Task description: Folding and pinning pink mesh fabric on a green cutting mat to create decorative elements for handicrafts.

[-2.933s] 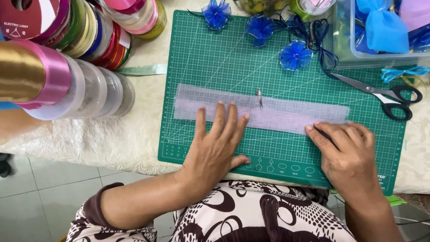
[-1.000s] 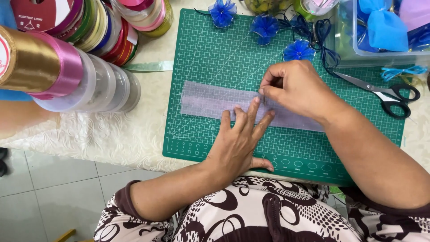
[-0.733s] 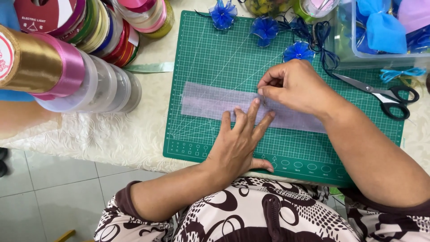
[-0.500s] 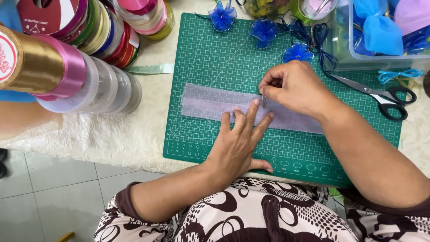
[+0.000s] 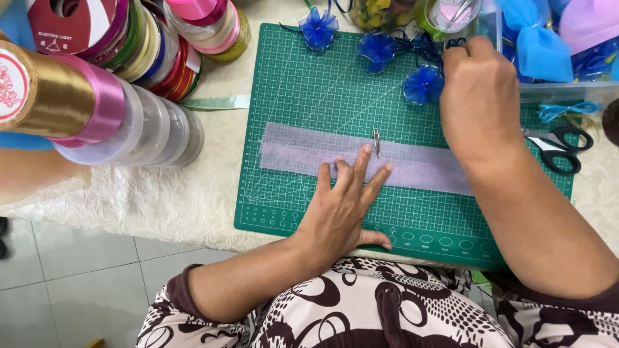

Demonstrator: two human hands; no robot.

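A long strip of sheer pale lilac ribbon (image 5: 296,149) lies across the green cutting mat (image 5: 303,84). A small metal clip (image 5: 376,142) stands on the strip's middle. My left hand (image 5: 345,206) lies flat with its fingers spread, fingertips pressing the strip's near edge just below the clip. My right hand (image 5: 480,96) is at the mat's far right, fingers curled downward, next to a blue mesh flower (image 5: 422,84) and dark blue thread (image 5: 419,48). Whether it holds anything is hidden by the back of the hand.
Two more blue mesh flowers (image 5: 319,27) (image 5: 377,46) lie at the mat's far edge. Black-handled scissors (image 5: 558,147) rest at the right. Several ribbon spools (image 5: 97,96) are stacked at the left. A clear box with blue bows (image 5: 538,45) and a jar (image 5: 451,13) stand at the back right.
My right hand has left the clip on the strip and moved up and to the right, to the blue flower. My left hand stays pressed on the strip.
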